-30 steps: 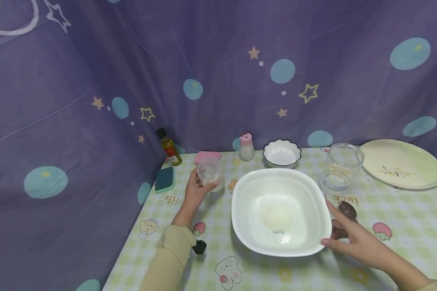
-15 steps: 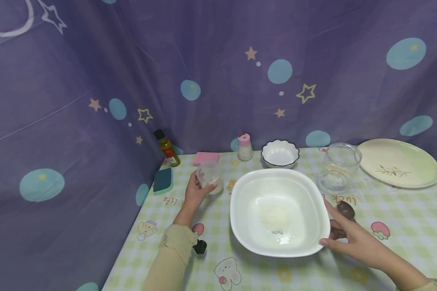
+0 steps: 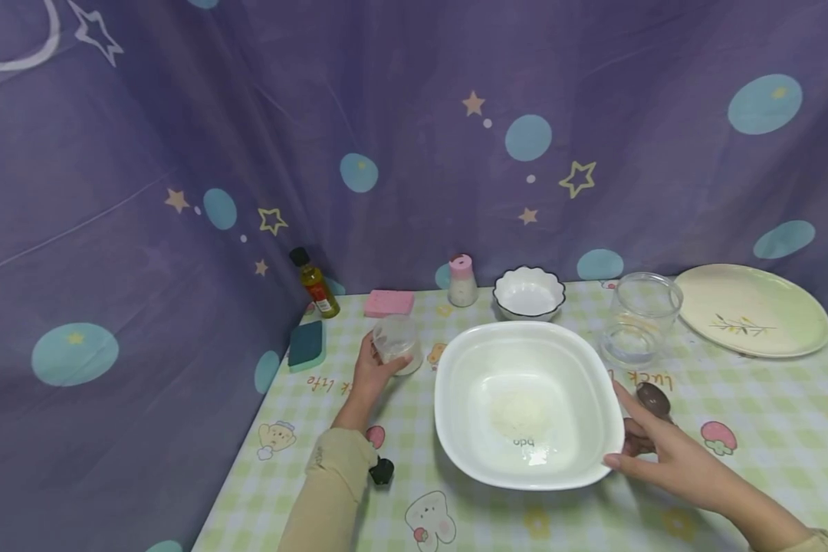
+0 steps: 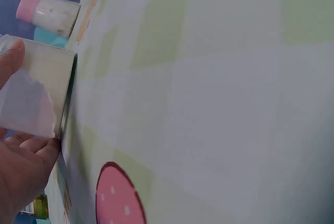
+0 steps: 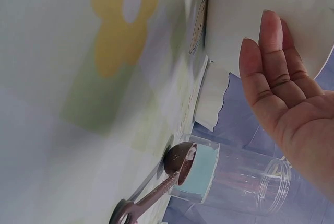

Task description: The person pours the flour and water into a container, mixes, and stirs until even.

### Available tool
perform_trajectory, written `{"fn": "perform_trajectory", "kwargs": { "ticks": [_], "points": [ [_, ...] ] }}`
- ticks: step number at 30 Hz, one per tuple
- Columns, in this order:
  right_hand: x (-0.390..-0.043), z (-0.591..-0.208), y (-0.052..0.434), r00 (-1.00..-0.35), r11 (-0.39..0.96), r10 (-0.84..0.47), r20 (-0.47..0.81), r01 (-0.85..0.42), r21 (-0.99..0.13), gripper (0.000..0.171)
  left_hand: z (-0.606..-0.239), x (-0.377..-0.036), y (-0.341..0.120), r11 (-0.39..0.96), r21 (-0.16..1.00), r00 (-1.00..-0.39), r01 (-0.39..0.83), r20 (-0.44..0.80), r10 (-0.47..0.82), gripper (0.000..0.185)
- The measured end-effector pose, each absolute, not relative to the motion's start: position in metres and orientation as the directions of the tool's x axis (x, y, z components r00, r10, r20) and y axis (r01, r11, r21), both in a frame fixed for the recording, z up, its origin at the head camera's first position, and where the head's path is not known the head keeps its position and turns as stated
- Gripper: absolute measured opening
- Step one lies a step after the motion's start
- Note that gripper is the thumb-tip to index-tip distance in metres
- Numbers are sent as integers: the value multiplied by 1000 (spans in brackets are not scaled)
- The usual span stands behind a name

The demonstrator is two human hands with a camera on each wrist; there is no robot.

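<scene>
My left hand (image 3: 374, 373) grips a clear plastic cup (image 3: 399, 337) at the table's left side, fingers on one side and thumb on the other. In the left wrist view, something pale shows inside the cup (image 4: 36, 88), and its base is at or just above the cloth; I cannot tell which. A large white basin (image 3: 455, 460) stands in the middle, with a pale patch of wet-looking stuff on its bottom. My right hand (image 3: 676, 460) rests against the basin's right side, thumb near the rim. In the right wrist view, loosely extended fingers (image 5: 255, 72) lie along its outer wall.
A brown scoop (image 5: 180, 161) lies right of the basin, near a clear jar (image 3: 642, 322). Along the back are an oil bottle (image 3: 317, 287), sponges, a pink-topped shaker (image 3: 462, 282), a scalloped bowl (image 3: 529, 294) and an oval plate (image 3: 752, 310). A black object (image 3: 382, 471) sits by my left sleeve.
The cup in my left hand has come down slightly and its tilt has changed. My right hand stays at the basin. The head view has shifted a little.
</scene>
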State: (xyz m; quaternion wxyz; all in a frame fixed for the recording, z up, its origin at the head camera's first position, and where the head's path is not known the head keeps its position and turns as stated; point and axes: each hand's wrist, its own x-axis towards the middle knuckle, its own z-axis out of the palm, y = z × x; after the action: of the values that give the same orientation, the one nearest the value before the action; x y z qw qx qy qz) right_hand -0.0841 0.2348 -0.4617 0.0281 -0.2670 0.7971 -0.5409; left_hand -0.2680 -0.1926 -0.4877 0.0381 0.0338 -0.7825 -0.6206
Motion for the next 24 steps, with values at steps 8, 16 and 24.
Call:
{"fn": "perform_trajectory", "kwargs": {
  "ticks": [8,16,24],
  "points": [
    [-84,-463,233,-858,251,-451,247,-387,-887,94,-488,-264,-194,304,953,-997,-2,20,-69,89],
    [-84,-465,235,-855,258,-453,252,-397,-881,94,-474,-245,-196,468,882,-999,-48,-32,-42,104],
    [-84,-463,235,-851,273,-447,276,-423,-864,95,-451,-199,-186,603,797,-985,25,124,-122,63]
  ]
}}
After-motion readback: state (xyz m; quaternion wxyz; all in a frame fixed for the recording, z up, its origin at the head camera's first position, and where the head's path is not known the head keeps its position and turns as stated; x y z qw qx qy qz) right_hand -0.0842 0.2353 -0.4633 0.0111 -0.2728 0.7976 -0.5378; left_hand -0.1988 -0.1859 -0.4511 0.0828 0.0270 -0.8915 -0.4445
